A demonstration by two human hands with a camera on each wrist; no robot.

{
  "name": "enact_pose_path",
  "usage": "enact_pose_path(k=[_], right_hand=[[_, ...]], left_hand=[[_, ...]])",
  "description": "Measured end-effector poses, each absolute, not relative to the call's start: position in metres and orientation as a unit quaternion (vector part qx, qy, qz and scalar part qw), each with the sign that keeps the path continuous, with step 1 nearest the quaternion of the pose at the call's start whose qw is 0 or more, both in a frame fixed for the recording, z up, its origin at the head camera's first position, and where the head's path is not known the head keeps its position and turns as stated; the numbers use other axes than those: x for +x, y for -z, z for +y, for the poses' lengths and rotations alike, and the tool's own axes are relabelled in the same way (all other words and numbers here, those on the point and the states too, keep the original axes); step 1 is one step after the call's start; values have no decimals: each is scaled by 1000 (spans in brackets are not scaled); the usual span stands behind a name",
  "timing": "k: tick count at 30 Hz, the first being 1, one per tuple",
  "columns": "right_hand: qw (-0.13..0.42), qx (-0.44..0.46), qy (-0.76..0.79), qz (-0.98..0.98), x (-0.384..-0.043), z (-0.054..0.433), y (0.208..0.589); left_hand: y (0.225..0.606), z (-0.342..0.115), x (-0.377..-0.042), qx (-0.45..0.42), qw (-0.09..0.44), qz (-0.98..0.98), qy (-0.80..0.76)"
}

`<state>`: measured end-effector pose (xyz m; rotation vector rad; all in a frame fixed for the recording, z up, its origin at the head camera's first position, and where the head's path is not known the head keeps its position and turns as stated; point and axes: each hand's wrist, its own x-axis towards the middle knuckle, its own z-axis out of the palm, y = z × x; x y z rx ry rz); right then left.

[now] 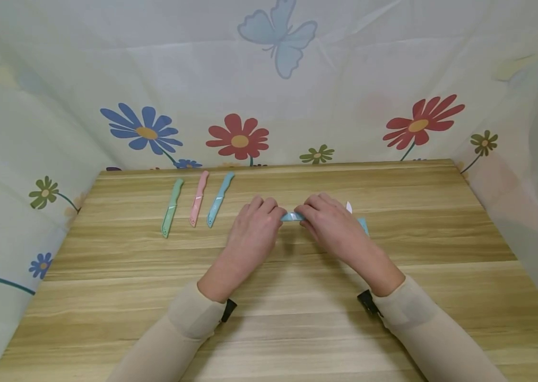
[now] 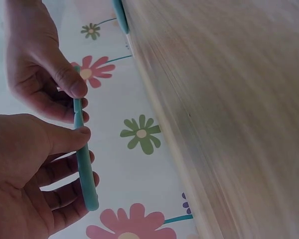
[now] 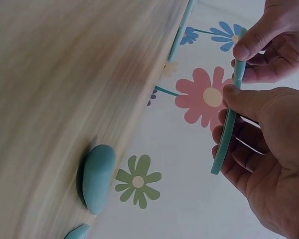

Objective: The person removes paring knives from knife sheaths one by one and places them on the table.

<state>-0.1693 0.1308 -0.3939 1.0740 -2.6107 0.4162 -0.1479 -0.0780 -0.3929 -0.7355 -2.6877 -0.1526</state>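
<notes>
Both hands hold one light-blue sheathed paring knife (image 1: 292, 216) level above the table. My left hand (image 1: 256, 225) grips its rounded handle (image 2: 87, 181), thumb on one side and fingers on the other. Thumb and fingers of my right hand (image 1: 338, 225) hold the flat sheath (image 3: 225, 142). The two thumbs are close together near the join; the blade is hidden. Just beyond the right hand, a white blade tip (image 1: 349, 207) and a light-blue piece (image 1: 363, 225) show on the table, partly covered by that hand.
Left of the hands lie three sheathed knives in a row: green (image 1: 172, 208), pink (image 1: 199, 199) and blue (image 1: 220, 199). The wooden table (image 1: 278, 329) ends at a flowered curtain (image 1: 355, 101) behind and at both sides.
</notes>
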Motion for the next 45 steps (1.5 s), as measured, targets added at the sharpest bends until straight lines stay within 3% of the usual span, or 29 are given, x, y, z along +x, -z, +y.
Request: enact_pose_path(k=[45], right_hand=[[142, 363, -146, -909, -170, 134, 393]], left_hand=[[390, -79, -148, -239, 166, -955, 51]])
